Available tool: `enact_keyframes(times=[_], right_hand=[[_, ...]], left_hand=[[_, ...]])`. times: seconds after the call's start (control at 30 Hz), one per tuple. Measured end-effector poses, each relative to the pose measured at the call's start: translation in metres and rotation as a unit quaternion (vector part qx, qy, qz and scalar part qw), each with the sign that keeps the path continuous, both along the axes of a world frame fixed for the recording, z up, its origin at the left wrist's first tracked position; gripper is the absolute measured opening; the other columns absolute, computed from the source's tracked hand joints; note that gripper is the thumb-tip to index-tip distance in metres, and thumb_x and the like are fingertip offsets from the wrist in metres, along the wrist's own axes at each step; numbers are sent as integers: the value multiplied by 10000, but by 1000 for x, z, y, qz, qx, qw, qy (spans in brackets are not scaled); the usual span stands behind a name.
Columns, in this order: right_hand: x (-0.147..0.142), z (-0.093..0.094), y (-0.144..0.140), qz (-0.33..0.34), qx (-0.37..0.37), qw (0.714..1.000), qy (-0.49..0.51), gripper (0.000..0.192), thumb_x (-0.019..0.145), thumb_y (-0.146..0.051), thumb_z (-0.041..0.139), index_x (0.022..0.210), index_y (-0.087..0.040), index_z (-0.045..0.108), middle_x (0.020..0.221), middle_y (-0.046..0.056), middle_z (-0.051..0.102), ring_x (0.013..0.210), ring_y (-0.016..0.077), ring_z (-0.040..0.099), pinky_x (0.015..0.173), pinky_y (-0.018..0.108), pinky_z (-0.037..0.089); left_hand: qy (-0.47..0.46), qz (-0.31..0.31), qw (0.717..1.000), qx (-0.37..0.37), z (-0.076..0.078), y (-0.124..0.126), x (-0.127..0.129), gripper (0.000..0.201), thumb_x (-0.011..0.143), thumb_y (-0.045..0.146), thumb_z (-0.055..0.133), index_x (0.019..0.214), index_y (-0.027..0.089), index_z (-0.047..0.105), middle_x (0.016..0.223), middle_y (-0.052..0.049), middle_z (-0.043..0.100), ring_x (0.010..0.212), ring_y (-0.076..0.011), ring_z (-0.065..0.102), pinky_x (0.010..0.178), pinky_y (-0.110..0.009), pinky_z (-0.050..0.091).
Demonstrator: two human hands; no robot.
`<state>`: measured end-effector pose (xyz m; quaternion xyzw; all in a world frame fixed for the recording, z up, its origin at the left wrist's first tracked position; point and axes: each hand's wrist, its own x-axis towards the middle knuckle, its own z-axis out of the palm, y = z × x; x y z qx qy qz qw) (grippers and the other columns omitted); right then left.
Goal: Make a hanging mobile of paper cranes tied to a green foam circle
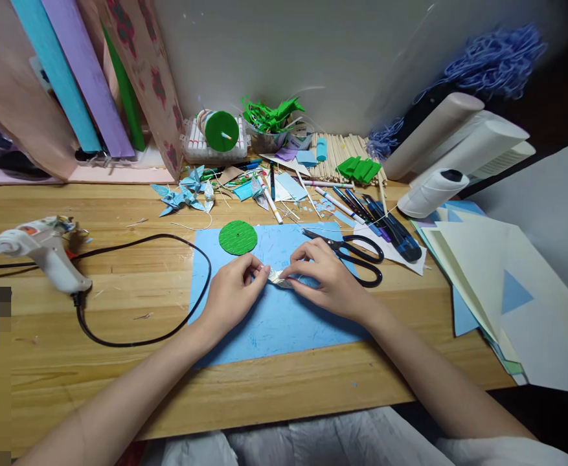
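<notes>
Both hands meet in the middle of the blue sheet on the wooden desk. The left hand pinches one end of a small folded paper piece, and the right hand pinches the other end. The piece lies flat, long way from 9 o'clock to 3 o'clock, right between the fingertips (too small to tell its shape). A green disc sits at 11 o'clock, the scissors at 2 o'clock, the glue gun far off at 9 o'clock.
</notes>
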<state>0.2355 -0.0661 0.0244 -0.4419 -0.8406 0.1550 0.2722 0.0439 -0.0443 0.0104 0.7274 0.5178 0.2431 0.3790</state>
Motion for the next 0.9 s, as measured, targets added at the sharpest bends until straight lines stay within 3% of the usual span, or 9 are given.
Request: enact_keyframes(times=[0.9], right_hand=[[4, -3, 6, 32, 23, 999, -36, 116, 854, -215, 527, 864, -195, 641, 859, 68, 556, 874, 192, 440, 757, 336, 412]], left_hand=[[11, -5, 1000, 8, -4, 0, 0, 210, 826, 347, 472, 731, 180, 559, 654, 28, 573, 584, -102, 477, 552, -219, 312]])
